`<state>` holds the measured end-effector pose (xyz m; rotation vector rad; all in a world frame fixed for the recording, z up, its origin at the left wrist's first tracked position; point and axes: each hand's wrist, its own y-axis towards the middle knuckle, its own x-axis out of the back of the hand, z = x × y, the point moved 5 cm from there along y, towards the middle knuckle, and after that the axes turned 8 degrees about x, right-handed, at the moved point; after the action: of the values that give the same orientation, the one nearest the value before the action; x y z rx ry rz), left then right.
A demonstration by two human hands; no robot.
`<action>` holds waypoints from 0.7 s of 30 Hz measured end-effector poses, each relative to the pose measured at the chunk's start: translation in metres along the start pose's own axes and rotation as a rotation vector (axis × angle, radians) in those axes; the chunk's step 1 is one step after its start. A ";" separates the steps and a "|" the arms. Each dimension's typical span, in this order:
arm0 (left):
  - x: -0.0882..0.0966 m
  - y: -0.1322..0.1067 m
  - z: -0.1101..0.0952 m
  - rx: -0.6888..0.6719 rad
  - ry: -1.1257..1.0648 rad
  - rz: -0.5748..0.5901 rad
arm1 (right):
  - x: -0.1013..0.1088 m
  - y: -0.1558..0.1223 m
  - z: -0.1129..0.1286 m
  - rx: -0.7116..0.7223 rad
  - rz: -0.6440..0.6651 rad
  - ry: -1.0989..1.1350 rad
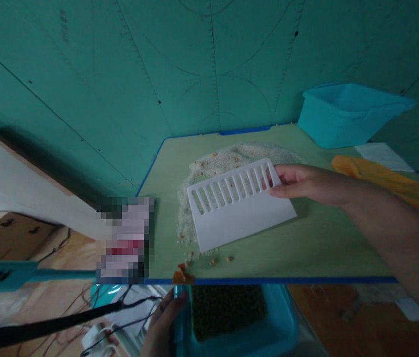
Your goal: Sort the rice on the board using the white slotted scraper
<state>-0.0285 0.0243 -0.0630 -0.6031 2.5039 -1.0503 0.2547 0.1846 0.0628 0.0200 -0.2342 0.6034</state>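
A thin white plastic plate [239, 220] with a row of long slots tilts over the green tabletop, its right end pinched in my right hand [298, 182] between thumb and fingers. Under and behind it spreads a layer of pale grains [246, 148] dotted with small orange-brown bits. Below the table's front edge, my left hand [165, 315] wraps round the left rim of a blue plastic tub [282, 325]. Inside the tub lies a dark green, grainy mass [228, 312]. An orange-brown scrap [183, 275] sits at the table edge just above my left hand.
At the back right stands a turquoise bin [338, 119]. An orange cloth [391, 183] and a white sheet [384, 154] lie by it. A blurred box-like item [130, 238] borders the table's left side. Cables and a white power strip [98, 337] are at lower left.
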 end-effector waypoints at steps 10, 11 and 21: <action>-0.011 -0.025 -0.004 0.037 0.035 -0.001 | 0.016 -0.003 -0.001 0.027 -0.075 0.030; -0.012 -0.022 -0.005 0.031 0.038 -0.010 | 0.015 -0.002 -0.003 0.020 -0.062 0.030; -0.010 -0.029 -0.002 0.061 0.066 0.014 | 0.007 -0.005 -0.002 -0.016 0.026 0.034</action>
<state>-0.0137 0.0126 -0.0386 -0.5415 2.5178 -1.1544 0.2636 0.1844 0.0631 -0.0083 -0.2069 0.6272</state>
